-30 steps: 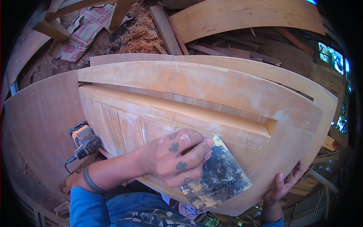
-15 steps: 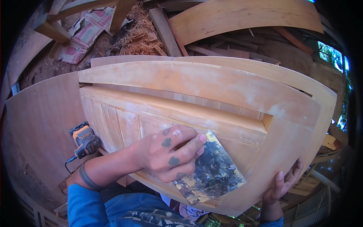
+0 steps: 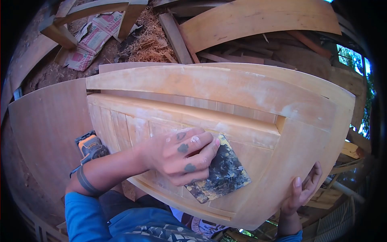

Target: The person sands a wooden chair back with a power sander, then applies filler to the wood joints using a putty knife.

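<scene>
My left hand (image 3: 187, 157) is closed on the upper left edge of a dark square plate (image 3: 221, 173) smeared with yellowish paste. The plate lies over the lower face of a pale wooden panel (image 3: 306, 149), which has a long slot, a rail and grooved boards. At the panel's right edge, my right hand (image 3: 302, 189) holds on, thumb on the near side and fingers along the rim. Whitish patches show on the wood in several places.
An orange and black power sander (image 3: 90, 146) is left of my forearm, beside a broad brown board (image 3: 48, 129). Behind the panel are wood shavings (image 3: 151, 44), a torn printed carton (image 3: 92, 42), a wooden frame (image 3: 60, 34) and a large curved board (image 3: 262, 22).
My left hand and the plate have shifted slightly up and left across the panel. My right hand keeps its hold at the edge. The view has moved slightly.
</scene>
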Action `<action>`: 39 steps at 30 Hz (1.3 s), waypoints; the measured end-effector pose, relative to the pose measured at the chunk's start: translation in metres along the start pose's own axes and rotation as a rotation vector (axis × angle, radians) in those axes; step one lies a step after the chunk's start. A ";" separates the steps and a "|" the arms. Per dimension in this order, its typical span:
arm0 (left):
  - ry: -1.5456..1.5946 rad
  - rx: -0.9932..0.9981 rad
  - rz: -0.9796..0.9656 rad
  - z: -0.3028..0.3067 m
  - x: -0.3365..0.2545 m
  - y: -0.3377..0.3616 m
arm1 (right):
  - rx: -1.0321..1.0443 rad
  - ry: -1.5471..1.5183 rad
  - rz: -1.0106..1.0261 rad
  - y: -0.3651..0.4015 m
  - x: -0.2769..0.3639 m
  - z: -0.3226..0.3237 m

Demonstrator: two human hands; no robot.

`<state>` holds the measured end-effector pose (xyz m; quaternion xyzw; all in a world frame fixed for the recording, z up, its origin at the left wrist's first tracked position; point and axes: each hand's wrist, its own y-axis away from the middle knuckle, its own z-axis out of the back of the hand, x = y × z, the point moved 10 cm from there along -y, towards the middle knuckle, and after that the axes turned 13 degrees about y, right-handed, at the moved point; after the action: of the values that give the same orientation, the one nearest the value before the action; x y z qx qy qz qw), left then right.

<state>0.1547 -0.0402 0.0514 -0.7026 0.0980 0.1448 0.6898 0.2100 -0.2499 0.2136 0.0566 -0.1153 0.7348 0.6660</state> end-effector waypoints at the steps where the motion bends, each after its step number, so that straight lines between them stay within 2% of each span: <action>1: -0.004 0.044 -0.027 0.000 -0.001 -0.001 | 0.002 0.001 -0.002 0.000 0.000 0.000; 4: 0.035 0.106 -0.027 0.004 -0.001 -0.006 | -0.006 -0.006 0.013 0.001 0.000 0.000; 7: 0.034 0.007 0.028 0.024 -0.003 -0.006 | -0.002 -0.025 0.010 0.001 -0.001 -0.001; 10: 0.007 -0.141 0.256 0.042 0.006 0.008 | -0.010 -0.047 0.011 -0.001 -0.001 0.000; 13: 0.261 -0.135 0.435 0.032 0.019 0.017 | -0.003 -0.042 0.029 -0.001 -0.001 0.000; 14: 0.349 -0.266 0.536 0.036 0.029 0.023 | -0.005 -0.047 0.024 -0.002 -0.001 0.000; 17: 0.943 -0.846 1.319 0.011 0.066 0.079 | -0.008 -0.066 0.013 -0.001 -0.001 -0.001; 18: 1.025 -0.859 1.375 0.010 0.072 0.077 | -0.005 -0.077 0.015 -0.001 -0.002 -0.001; 22: 1.119 -0.895 1.469 0.007 0.080 0.073 | -0.014 -0.100 0.007 -0.002 -0.002 -0.001; 25: 1.096 -0.797 1.530 0.007 0.081 0.070 | -0.017 -0.111 -0.003 -0.002 -0.003 -0.001; 39: 1.131 -0.693 1.584 0.003 0.087 0.060 | -0.052 -0.092 -0.020 -0.002 -0.003 0.001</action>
<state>0.2154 -0.0339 -0.0346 -0.5621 0.7954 0.2262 0.0095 0.2126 -0.2525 0.2138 0.0742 -0.1645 0.7216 0.6684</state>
